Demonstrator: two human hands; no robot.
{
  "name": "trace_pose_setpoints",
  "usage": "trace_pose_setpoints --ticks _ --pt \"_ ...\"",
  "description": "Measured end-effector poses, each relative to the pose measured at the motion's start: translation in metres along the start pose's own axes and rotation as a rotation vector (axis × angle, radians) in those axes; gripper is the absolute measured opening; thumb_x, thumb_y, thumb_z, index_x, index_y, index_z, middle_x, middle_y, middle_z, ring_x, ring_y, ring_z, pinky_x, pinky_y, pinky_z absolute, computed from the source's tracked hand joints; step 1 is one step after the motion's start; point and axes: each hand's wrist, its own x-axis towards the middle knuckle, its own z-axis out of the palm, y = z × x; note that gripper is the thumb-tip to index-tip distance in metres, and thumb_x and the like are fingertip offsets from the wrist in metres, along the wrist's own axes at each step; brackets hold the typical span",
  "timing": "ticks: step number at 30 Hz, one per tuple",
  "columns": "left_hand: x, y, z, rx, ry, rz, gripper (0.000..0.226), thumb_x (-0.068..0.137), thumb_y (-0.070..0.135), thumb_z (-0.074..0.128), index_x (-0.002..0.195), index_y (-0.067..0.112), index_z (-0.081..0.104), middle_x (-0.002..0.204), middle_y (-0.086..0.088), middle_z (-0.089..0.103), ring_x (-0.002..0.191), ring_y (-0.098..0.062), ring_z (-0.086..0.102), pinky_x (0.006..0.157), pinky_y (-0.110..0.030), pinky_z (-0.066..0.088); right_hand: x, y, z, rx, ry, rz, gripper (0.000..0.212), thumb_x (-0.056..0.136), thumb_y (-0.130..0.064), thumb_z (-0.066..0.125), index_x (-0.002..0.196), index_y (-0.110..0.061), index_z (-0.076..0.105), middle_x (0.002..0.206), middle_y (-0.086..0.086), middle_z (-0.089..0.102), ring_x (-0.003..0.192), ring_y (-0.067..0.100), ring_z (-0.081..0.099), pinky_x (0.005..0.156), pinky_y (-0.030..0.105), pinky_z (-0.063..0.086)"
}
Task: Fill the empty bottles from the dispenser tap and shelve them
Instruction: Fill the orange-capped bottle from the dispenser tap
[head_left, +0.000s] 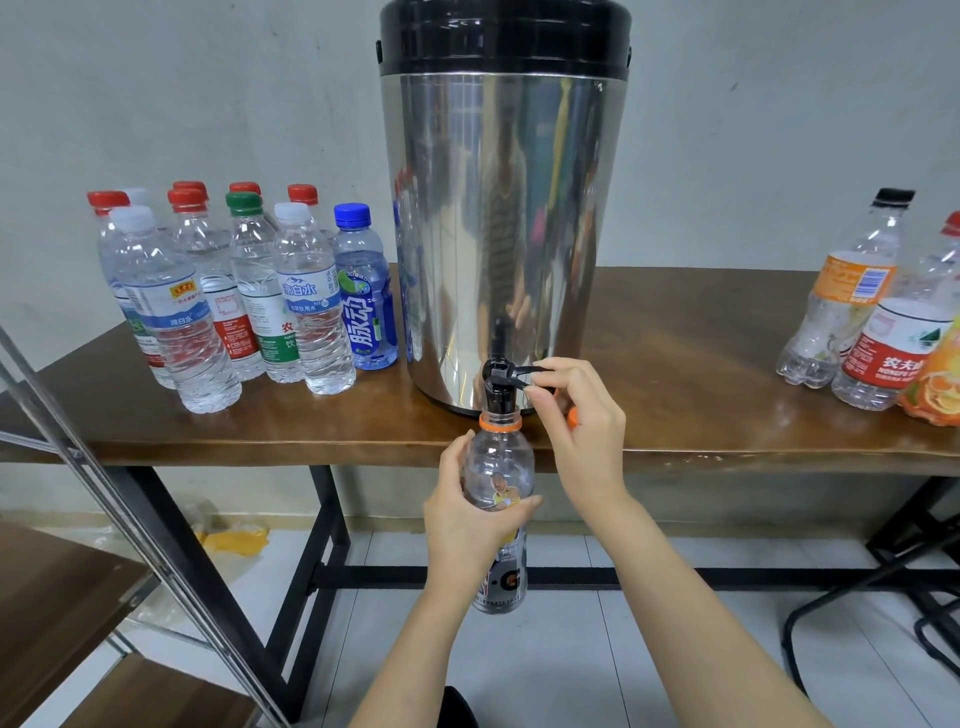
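- The left hand (475, 519) is wrapped around the middle of a clear plastic sports bottle (498, 462). The thumb is on the near side and the fingers curl behind it.
- The bottle is upright just below the near table edge. It is uncapped, with an orange neck ring, and its mouth is up against the black plastic tap (496, 387).
- The right hand (582, 421) is narrowly closed. Its thumb and fingertips pinch the thin black tap lever (524, 371).
- A small orange cap (572, 417) peeks out behind the right hand's curled fingers.
- The tap juts from the base of a tall cylindrical dispenser (498, 234). The dispenser has mirror-bright steel walls and a broad black lid.
- The dispenser stands on a glossy brown wooden table (701, 364) with black metal legs.
- On the far left of the table is a tight cluster of ribbed, capped water bottles (306, 301). Their lids are red, white, green and blue.
- On the far right stand crinkled empty bottles (841, 312) with orange and red labels.
- At the near left is a shelf rack (62, 587) with slanting metal rails and brown boards.
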Motion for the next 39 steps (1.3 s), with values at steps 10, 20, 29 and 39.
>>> trace_pose_setpoints --ticks 10,20,29,39 --pt "0.0010 -0.0017 -0.0015 0.029 -0.017 0.007 0.090 0.058 0.030 0.094 0.134 0.036 0.046 0.119 0.023 0.060 0.109 0.006 0.057 0.085 -0.003 0.044 -0.0003 0.0005 0.0005 0.009 -0.006 0.013 0.026 0.094 -0.029 0.058 0.095 -0.005 0.069 0.108 0.000 0.065 0.078 0.001 0.055 0.073 0.011 0.042" --pt "0.0018 0.0000 -0.0024 0.022 -0.017 0.008 0.087 0.057 0.027 0.094 0.128 0.041 0.045 0.114 0.027 0.059 0.106 0.012 0.055 0.081 -0.003 0.044 -0.0007 0.0013 0.0005 0.009 -0.002 0.009 0.024 0.094 -0.027 0.058 0.095 -0.005 0.068 0.108 0.001 0.064 0.080 0.002 0.056 0.074 0.010 0.042" --pt "0.0026 -0.0013 -0.0025 0.036 -0.014 0.014 0.089 0.055 0.030 0.095 0.127 0.040 0.043 0.117 0.024 0.058 0.106 0.010 0.056 0.082 -0.004 0.045 -0.0007 0.0012 0.0010 0.007 0.000 0.005 0.024 0.094 -0.027 0.059 0.095 -0.005 0.068 0.107 0.001 0.064 0.081 0.003 0.056 0.074 0.010 0.042" --pt "0.0029 -0.0007 -0.0029 0.054 -0.013 0.004 0.088 0.055 0.031 0.095 0.119 0.043 0.037 0.120 0.019 0.056 0.107 0.005 0.056 0.079 -0.005 0.046 -0.0008 0.0011 0.0014 0.012 0.004 0.010 0.024 0.094 -0.026 0.059 0.094 -0.004 0.068 0.108 0.001 0.064 0.078 0.002 0.055 0.073 0.010 0.041"
